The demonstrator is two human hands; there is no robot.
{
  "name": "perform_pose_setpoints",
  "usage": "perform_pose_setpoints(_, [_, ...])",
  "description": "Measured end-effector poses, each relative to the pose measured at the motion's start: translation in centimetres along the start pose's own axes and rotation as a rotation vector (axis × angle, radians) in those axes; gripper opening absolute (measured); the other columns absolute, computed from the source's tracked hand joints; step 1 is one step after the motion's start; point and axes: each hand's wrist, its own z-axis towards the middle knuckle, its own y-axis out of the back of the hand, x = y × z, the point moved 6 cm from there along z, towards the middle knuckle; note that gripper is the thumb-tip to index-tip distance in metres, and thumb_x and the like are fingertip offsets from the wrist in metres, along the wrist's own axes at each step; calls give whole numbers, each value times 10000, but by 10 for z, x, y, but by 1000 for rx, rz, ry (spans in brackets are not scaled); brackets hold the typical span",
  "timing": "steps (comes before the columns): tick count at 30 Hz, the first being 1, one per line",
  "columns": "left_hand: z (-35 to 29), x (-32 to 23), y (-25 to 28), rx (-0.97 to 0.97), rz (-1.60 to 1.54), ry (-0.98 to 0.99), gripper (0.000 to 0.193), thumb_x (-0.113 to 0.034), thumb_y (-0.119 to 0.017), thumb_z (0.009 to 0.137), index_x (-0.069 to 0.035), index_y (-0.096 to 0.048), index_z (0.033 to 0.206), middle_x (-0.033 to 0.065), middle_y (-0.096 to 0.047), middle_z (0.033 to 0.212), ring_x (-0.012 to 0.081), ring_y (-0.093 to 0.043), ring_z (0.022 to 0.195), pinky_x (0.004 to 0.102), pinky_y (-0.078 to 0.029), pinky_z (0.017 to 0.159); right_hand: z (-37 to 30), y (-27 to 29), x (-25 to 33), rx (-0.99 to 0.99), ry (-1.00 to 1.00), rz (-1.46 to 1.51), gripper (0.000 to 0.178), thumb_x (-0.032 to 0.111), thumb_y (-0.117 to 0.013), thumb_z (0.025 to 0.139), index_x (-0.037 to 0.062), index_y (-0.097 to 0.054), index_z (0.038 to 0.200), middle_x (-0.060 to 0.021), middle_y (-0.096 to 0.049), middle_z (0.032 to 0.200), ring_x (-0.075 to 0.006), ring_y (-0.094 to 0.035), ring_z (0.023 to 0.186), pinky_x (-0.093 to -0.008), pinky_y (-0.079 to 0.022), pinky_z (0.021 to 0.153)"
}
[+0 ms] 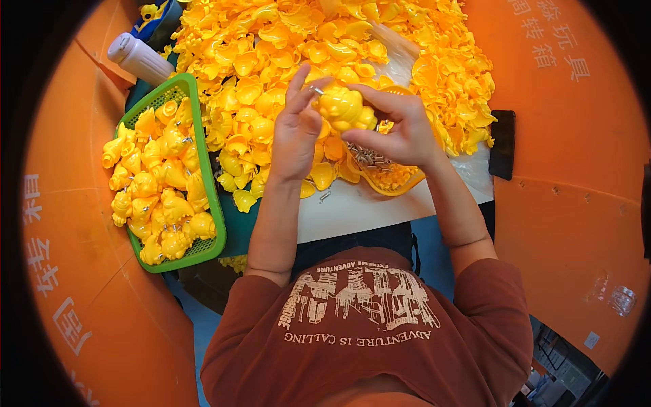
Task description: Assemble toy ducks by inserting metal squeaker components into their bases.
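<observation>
My right hand (400, 125) grips a shiny yellow plastic toy figure (343, 108) between thumb and fingers, above the heap. On the toy's left side, my left hand (297, 139) has its fingers bent around a small silvery metal pin (317, 91). The pin touches or nearly touches the toy; whether it sits inside cannot be seen. Below the right hand lies a yellow basket (390, 191) holding many small metal pieces (371, 157) and small yellow parts. A big pile of curved yellow plastic shells (271, 41) spreads over the table behind both hands.
At the left, a green basket (218, 234) is full of yellow toy figures, several with metal bits sticking out. A pale lidded bottle (141, 58) stands behind it. Orange panels (563, 136) rise on both sides. A dark flat object (502, 145) lies at the table's right edge.
</observation>
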Motion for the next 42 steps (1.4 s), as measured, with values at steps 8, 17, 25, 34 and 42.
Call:
perform_pose_setpoints(8, [-6, 0, -11, 88, -186, 142, 203, -77, -608, 850, -6, -565, 1035, 175, -521, 1209, 242, -515, 1109, 359, -405, 963, -12, -15, -8, -61, 49, -58, 497, 174, -749, 711, 3, -566, 1140, -69, -635, 762, -77, -556, 582, -213, -451, 541])
perform_pose_setpoints(17, [-2, -7, -10, 172, -28, 193, 220, -45, -626, 826, 13, -584, 1035, 155, -583, 1112, 223, -562, 1036, 336, -441, 921, -8, -9, -6, 85, -71, 91, 577, 82, -733, 729, -32, -485, 1238, -73, -630, 961, -100, -590, 827, -240, -484, 730])
perform_pose_setpoints(25, [-2, -5, -11, 160, -210, 160, 305, -111, -613, 852, 20, -545, 1119, 154, -550, 1184, 222, -544, 1078, 326, -431, 937, 0, -5, 2, 56, 12, -23, 525, 86, -735, 729, -38, -529, 1196, -40, -619, 800, -57, -553, 657, -206, -455, 569])
perform_pose_setpoints(34, [-30, -112, 5, -321, 1228, -519, 266, -43, -680, 770, 12, -610, 1020, 99, -628, 994, 224, -589, 932, 311, -463, 839, -14, -1, -3, -140, 10, -43, 612, 94, -692, 764, 43, -432, 1317, -109, -644, 982, -125, -595, 737, -248, -486, 649])
perform_pose_setpoints(42, [-40, -184, 48, -645, 2482, -45, 502, -368, -535, 865, -218, -399, 1324, 181, -254, 1423, 476, -171, 1296, 711, -148, 952, -33, 13, -43, -136, -67, -65, 409, 34, -624, 810, 10, -539, 1209, -110, -650, 959, -121, -605, 759, -244, -496, 672])
